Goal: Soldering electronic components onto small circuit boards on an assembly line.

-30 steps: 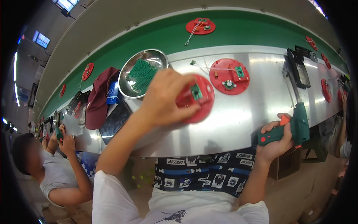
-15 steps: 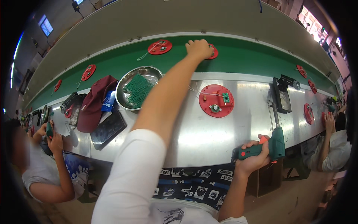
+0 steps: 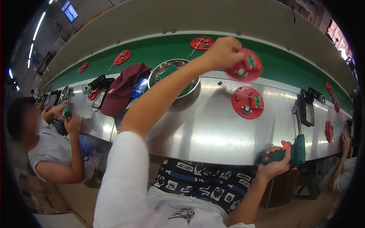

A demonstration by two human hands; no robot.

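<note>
My left hand (image 3: 226, 52) grips the edge of a red disc (image 3: 249, 70) that carries small circuit boards. The disc is tilted and blurred by motion, above the border of the green strip and the metal bench. Below it, a second red disc (image 3: 242, 94) lies flat on the bench, with boards, a round part and white wires. Near the bench's front edge, my right hand (image 3: 276, 166) is wrapped round the handle of a green soldering gun (image 3: 300, 150) with an orange trigger. Its slim metal rods point away from me, towards a black stand (image 3: 307, 110).
Left of centre stands a steel bowl (image 3: 195, 89) of green wires, partly behind my left forearm. Beside it lie a maroon cap (image 3: 121, 91) and a blue packet (image 3: 139, 87). More discs rest along the green strip (image 3: 159, 49). Co-workers sit at left (image 3: 53, 152) and right (image 3: 344, 171).
My left hand has lifted a red disc off the green strip and drawn it nearer to me. The view has swung left; my right hand keeps its grip on the soldering gun.
</note>
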